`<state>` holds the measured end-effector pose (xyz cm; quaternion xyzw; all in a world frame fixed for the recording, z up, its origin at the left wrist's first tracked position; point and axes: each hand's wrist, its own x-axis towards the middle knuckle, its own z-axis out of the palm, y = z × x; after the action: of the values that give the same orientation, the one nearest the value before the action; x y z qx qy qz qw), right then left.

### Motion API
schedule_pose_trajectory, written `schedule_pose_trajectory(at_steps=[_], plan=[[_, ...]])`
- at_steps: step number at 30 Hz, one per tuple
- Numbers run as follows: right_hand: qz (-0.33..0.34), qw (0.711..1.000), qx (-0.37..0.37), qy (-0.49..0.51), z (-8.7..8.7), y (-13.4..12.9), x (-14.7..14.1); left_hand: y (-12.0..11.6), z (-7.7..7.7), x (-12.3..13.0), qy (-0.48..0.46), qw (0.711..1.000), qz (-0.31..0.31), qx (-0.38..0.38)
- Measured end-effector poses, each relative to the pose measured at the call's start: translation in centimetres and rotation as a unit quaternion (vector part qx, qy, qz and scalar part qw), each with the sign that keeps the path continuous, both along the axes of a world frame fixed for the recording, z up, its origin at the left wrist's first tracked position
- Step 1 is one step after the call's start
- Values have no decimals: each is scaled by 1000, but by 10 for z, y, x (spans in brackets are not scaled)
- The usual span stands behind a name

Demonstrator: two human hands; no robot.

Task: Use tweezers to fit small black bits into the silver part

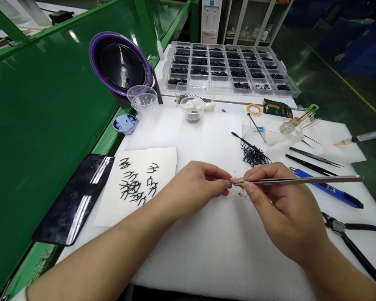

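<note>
Left hand [197, 184] pinching a tiny dark part [229, 183], steadied low over the white foam counter [207, 251]; right hand [278, 200] pinching tweezers [301, 180], tips meeting the part for fine placement.

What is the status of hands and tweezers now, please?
Left hand pinches a tiny part. Right hand grips tweezers, tips at left fingertips. Black hooks pile just behind.
</note>
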<state>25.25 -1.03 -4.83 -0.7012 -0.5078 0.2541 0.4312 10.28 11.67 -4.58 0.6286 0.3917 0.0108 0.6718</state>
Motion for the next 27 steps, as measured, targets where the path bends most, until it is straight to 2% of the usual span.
schedule_pose_trajectory(at_steps=[13, 27], plan=[[19, 1000, 22, 2, 2, 1, -1, 0, 1, 1, 7, 1000, 1, 5], [13, 1000, 11, -18, 2, 1, -2, 0, 1, 1, 0, 1000, -4, -5]])
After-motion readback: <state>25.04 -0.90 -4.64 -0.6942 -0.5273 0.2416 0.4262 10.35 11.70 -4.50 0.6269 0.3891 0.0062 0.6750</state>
